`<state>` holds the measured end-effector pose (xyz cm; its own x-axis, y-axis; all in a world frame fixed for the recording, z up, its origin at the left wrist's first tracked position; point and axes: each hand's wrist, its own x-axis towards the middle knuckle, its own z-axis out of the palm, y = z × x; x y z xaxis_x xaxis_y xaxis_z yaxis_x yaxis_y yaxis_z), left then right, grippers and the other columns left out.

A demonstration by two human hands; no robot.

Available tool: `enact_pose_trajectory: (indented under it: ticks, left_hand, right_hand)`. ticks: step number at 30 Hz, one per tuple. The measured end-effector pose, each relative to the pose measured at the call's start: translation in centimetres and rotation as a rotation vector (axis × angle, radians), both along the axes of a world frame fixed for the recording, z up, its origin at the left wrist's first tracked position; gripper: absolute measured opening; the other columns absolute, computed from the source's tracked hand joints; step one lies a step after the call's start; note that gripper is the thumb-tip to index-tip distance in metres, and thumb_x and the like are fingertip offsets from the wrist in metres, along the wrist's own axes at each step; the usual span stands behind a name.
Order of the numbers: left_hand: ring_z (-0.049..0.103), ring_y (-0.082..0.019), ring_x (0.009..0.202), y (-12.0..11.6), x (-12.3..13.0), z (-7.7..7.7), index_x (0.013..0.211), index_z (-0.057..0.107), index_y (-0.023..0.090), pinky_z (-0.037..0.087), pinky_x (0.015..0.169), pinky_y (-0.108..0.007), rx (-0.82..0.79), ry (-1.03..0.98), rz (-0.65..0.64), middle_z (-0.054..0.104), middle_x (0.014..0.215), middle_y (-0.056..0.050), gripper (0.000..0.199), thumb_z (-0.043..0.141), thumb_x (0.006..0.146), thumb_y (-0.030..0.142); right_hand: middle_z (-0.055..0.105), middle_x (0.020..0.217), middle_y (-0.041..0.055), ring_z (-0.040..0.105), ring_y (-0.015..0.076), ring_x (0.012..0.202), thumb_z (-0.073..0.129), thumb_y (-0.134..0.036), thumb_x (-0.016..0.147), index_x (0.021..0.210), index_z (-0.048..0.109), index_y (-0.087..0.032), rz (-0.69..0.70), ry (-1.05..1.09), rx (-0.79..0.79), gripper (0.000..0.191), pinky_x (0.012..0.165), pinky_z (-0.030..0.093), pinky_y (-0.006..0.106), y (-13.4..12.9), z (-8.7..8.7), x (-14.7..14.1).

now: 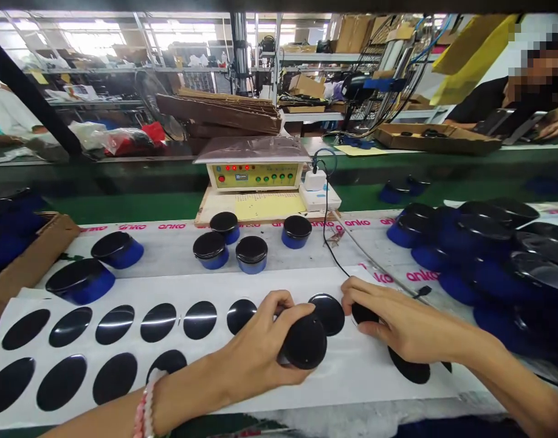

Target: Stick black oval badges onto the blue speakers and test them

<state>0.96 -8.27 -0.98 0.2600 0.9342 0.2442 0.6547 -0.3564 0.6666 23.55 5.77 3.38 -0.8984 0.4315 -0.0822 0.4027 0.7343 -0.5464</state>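
My left hand (283, 340) is closed around a round black piece (305, 342), its flat face tilted toward me; its far side is hidden by my fingers. Under both hands lies a white backing sheet (347, 377) bearing rows of glossy black round stickers (200, 320). One black sticker (328, 314) shows on the sheet between my hands. My right hand (388, 316) is closed, its fingertips pinching the edge of another black round sticker (365, 312), partly covered by the fingers. Below my right wrist, a further sticker (411, 365) is partly hidden.
Several blue, black-topped round containers (251, 254) stand behind the sheet, with a crowded group (484, 243) at right. A control box (256, 173) with red lights sits at the back beside a white plug (315, 180) and cables. A cardboard box (37, 249) is left. A person (489, 103) is at far right.
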Motion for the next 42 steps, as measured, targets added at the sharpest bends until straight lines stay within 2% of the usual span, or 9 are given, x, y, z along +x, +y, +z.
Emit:
enact_pose_trajectory:
  ticks: [6,9,13,16,18,20,23,35,42]
  left_hand:
    - [0.049,-0.019,0.114,-0.4,-0.4,0.7,0.134,0.033,0.026,0.045,0.099,-0.032,-0.048,-0.008,0.019,0.039,0.119,-0.008,0.072,0.07,0.074,0.015]
    - [0.049,-0.022,0.117,-0.4,-0.3,0.5,0.136,0.033,0.029,0.045,0.1,-0.035,-0.074,-0.042,0.028,0.041,0.122,-0.008,0.076,0.075,0.073,0.025]
    - [0.052,-0.024,0.117,-0.2,-0.3,-0.1,0.142,0.019,0.034,0.047,0.099,-0.041,-0.134,-0.14,0.085,0.045,0.127,-0.008,0.1,0.081,0.064,0.042]
    - [0.052,-0.026,0.116,0.0,-0.3,-0.1,0.142,0.015,0.034,0.044,0.1,-0.046,-0.143,-0.125,0.122,0.051,0.124,-0.006,0.103,0.082,0.065,0.037]
    - [0.05,-0.028,0.117,0.0,-0.3,-0.1,0.142,0.015,0.033,0.041,0.101,-0.05,-0.134,-0.088,0.145,0.053,0.121,-0.006,0.103,0.083,0.063,0.035]
    - [0.051,-0.028,0.116,0.0,-0.3,0.0,0.142,0.015,0.033,0.042,0.1,-0.049,-0.149,-0.084,0.157,0.054,0.12,-0.005,0.104,0.083,0.063,0.035]
    - [0.054,-0.025,0.113,-0.1,-0.3,0.0,0.141,0.014,0.034,0.047,0.095,-0.043,-0.2,-0.111,0.151,0.053,0.123,-0.005,0.102,0.081,0.065,0.032]
    - [0.051,-0.024,0.119,-0.1,-0.4,0.4,0.141,0.015,0.032,0.048,0.095,-0.041,-0.233,-0.129,0.119,0.05,0.128,-0.007,0.098,0.08,0.067,0.033]
    - [0.049,-0.024,0.122,-0.1,-0.4,0.4,0.141,0.016,0.032,0.049,0.095,-0.041,-0.23,-0.118,0.122,0.048,0.131,-0.006,0.096,0.079,0.069,0.033]
  right_hand:
    - [0.061,0.099,0.0034,0.06,0.021,0.084,0.053,-0.02,0.087,0.087,0.062,-0.026,0.032,0.022,0.136,0.011,0.068,0.047,0.033,0.8,0.0,1.8]
    - [0.063,0.085,0.0034,0.06,0.0209,0.074,0.052,-0.031,0.09,0.081,0.064,-0.026,-0.01,0.087,0.324,0.016,0.061,0.044,0.032,1.3,0.3,3.9]
    - [0.06,0.079,0.0033,0.057,0.0217,0.071,0.062,-0.044,0.082,0.077,0.064,-0.029,-0.388,0.372,0.5,0.015,0.065,0.043,0.036,-0.2,1.3,5.6]
    - [0.056,0.082,0.0036,0.056,0.0213,0.073,0.067,-0.04,0.079,0.068,0.058,-0.028,-0.653,0.654,0.157,0.019,0.06,0.045,0.033,-3.4,0.7,3.5]
    - [0.055,0.082,0.0039,0.056,0.0202,0.071,0.066,-0.04,0.08,0.065,0.056,-0.024,-0.69,0.722,-0.254,0.024,0.054,0.046,0.029,-5.7,-0.6,0.6]
    - [0.052,0.081,0.0034,0.054,0.0185,0.071,0.065,-0.042,0.08,0.063,0.054,-0.021,-0.745,0.805,-0.553,0.029,0.055,0.046,0.028,-7.4,-2.1,-2.5]
    - [0.048,0.081,0.0019,0.049,0.0166,0.074,0.066,-0.041,0.08,0.061,0.05,-0.019,-0.809,0.859,-0.765,0.033,0.061,0.044,0.027,-8.7,-3.9,-5.5]
    - [0.045,0.084,0.0005,0.047,0.0159,0.079,0.063,-0.037,0.085,0.067,0.047,-0.021,-0.796,0.807,-0.755,0.029,0.067,0.043,0.026,-9.3,-4.7,-6.4]
    - [0.046,0.081,0.0,0.047,0.0155,0.076,0.062,-0.036,0.085,0.065,0.048,-0.021,-0.789,0.766,-0.634,0.029,0.066,0.043,0.026,-9.2,-4.4,-6.6]
